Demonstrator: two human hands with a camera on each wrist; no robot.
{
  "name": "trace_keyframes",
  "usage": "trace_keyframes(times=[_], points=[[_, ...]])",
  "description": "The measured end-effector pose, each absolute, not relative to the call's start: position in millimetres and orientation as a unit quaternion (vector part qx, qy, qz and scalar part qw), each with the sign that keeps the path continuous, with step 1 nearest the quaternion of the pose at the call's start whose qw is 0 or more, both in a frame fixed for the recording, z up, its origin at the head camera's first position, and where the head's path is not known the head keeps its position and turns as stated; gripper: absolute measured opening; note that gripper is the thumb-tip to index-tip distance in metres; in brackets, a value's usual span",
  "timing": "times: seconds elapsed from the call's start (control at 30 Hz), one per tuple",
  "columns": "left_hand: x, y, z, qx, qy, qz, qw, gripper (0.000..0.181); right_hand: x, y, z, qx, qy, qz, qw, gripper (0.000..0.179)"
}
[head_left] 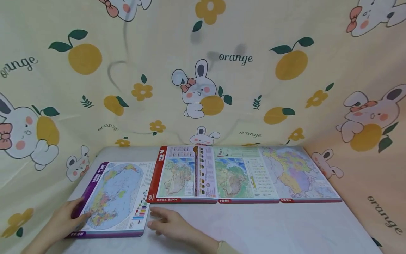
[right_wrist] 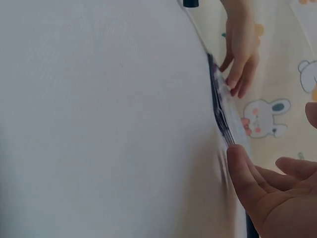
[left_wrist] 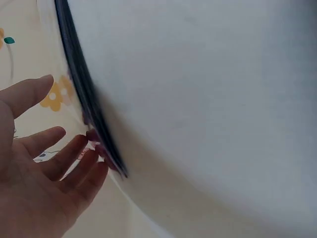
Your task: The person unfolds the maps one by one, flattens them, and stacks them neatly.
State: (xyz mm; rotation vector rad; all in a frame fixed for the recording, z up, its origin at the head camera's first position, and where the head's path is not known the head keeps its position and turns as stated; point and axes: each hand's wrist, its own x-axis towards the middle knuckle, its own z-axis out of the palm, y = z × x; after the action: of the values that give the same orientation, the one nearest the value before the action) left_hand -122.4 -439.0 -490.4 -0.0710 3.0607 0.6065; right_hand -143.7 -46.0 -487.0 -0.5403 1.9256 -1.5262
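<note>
Steadying the purple-edged map (head_left: 125, 197) at near left seems the step: the left hand (head_left: 65, 217), loosely spread, touches it; the relaxed right hand (head_left: 172, 224), alongside, should next meet its right edge.

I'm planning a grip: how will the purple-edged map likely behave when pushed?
The purple-edged map probably slides rather than tips, lying flat. Its straight edges suggest stiffness. Its layered side hints layers might shift.

cream cloth (head_left: 177, 38) printed with rabbits (head_left: 198, 92) and oranges (head_left: 85, 60) hangs behind a white table (head_left: 263, 225).
</note>
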Motion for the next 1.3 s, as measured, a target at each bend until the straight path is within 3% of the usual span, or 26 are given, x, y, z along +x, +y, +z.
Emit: trace_keyframes(times=[0.47, 0.67, 0.83, 1.13, 1.3], points=[[-119.7, -437.8, -489.4, -0.058, 0.976, 0.198, 0.067, 0.091, -139.9, -64.4, -485.2, -0.200, 0.738, -0.556, 0.327, 0.054], [-119.8, -435.5, -480.9, -0.119, 0.953, 0.255, 0.113, 0.098, -137.5, -65.2, -481.9, -0.203, 0.743, -0.542, 0.335, 0.054], [-117.3, -435.1, -467.2, -0.148, 0.940, 0.295, 0.086, 0.084, -132.8, -67.7, -479.2, -0.176, 0.726, -0.587, 0.312, 0.054], [-111.4, -431.4, -441.7, -0.227, 0.896, 0.379, 0.038, 0.072, -128.4, -79.8, -490.0, -0.014, 0.564, -0.787, 0.248, 0.052], [-108.9, -430.3, -433.4, -0.255, 0.869, 0.421, 0.052, 0.072, -131.7, -80.6, -492.3, 0.031, 0.553, -0.796, 0.245, 0.047]])
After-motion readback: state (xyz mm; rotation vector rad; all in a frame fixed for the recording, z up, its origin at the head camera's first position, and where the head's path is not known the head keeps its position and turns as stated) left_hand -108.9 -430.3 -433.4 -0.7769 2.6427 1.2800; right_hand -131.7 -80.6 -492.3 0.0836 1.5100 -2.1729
